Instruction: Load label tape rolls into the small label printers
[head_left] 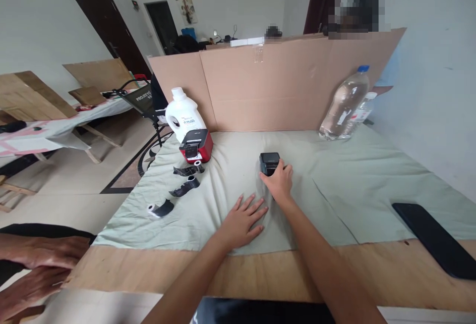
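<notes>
A large clear plastic bottle with a blue cap (345, 106) leans at the far right of the pale green cloth (230, 153), against the brown cardboard panel (260, 96); its contents look clear, but the fill level cannot be told. Partly behind it is a smaller clear plastic bottle with a white cap (361, 114). At the far left, a white plastic jug with a moulded handle (186, 116) is capped and opaque, so its contents are hidden. Just in front of it sits a red and black boxy device (199, 146) with a black strip at its front. Nearer still, three partly unrolled black strips on white cores (180, 189) lie in a staggered line.

The small black box-shaped device (269, 161) is near the middle of the cloth, under the right hand (280, 183). The thumb is at its near left corner and the other fingers curl around its right side, so it lies between them, clamped at its near end; its far end is uncovered. The left hand (243, 221) is palm down on the cloth, fingers spread apart, nearer the wooden table edge (260, 277) and apart from the device. A flat black rectangular object (435, 240) lies well to the right.
</notes>
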Action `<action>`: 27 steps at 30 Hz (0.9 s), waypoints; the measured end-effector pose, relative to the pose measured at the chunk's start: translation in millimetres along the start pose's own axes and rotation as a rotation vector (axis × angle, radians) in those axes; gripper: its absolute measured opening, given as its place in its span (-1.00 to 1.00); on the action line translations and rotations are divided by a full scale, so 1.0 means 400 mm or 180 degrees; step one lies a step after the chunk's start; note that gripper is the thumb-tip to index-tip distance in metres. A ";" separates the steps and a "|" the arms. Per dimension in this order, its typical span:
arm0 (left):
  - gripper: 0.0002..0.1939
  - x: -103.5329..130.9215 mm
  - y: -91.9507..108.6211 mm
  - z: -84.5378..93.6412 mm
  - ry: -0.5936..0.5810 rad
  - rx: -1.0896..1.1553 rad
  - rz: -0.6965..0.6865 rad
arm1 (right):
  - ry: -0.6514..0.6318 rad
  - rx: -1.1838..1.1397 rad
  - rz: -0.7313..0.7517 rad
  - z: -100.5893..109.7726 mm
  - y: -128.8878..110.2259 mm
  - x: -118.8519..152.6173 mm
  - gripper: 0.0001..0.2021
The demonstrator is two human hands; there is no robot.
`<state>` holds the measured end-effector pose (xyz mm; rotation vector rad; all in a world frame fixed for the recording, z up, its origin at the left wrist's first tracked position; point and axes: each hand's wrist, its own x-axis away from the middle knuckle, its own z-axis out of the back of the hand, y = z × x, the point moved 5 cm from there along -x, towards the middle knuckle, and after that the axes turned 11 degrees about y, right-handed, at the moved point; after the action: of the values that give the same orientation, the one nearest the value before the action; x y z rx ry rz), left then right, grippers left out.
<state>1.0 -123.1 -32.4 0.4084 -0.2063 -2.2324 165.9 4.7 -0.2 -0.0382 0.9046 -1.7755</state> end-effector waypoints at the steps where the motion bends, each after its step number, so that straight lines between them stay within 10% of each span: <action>1: -0.38 0.000 -0.001 -0.001 -0.0003 0.0019 0.0006 | 0.0008 0.0015 -0.0008 0.000 0.000 0.003 -0.13; 27: -0.39 -0.005 0.001 0.003 -0.0091 -0.0037 0.0100 | 0.0328 -0.0523 0.0231 -0.039 0.021 0.007 -0.18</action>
<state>2.1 -122.0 -30.9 0.3647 -0.2132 -2.2087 164.5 9.9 -17.5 -0.0196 1.1114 -1.6450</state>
